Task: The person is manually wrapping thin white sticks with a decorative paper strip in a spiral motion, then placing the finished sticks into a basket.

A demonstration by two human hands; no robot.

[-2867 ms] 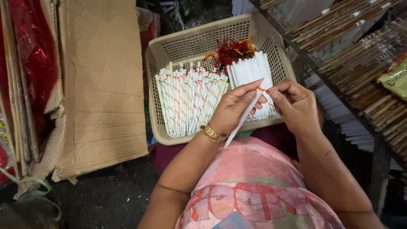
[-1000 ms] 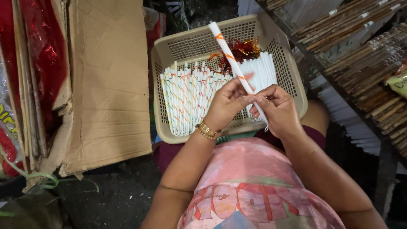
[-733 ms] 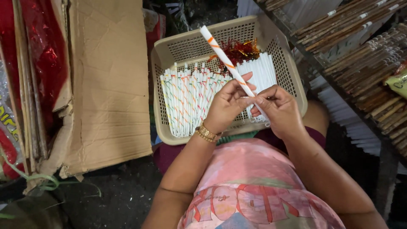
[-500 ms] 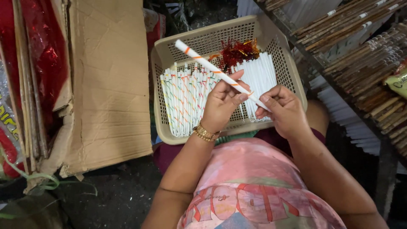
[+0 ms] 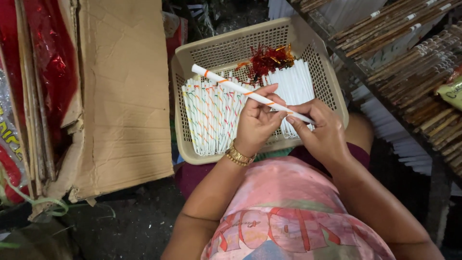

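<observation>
The long white paper-wrapped stick with an orange spiral stripe (image 5: 240,89) has swung round. Nearly three seconds ago it hung down from the fingers toward the lap; a second ago it pointed up and away over the beige plastic mesh basket (image 5: 332,91). Since then its far end has dropped leftward, lying almost level across the basket, pinched between the left hand (image 5: 257,123) and right hand (image 5: 320,132).

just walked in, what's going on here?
A person holds one white paper stick with orange stripes in both hands: left hand and right hand pinch it near its right end, and it slants up to the left over a beige plastic basket on the lap. The basket holds rows of similar striped sticks, plain white ones and a clump of red and gold foil. Flattened cardboard lies to the left.
</observation>
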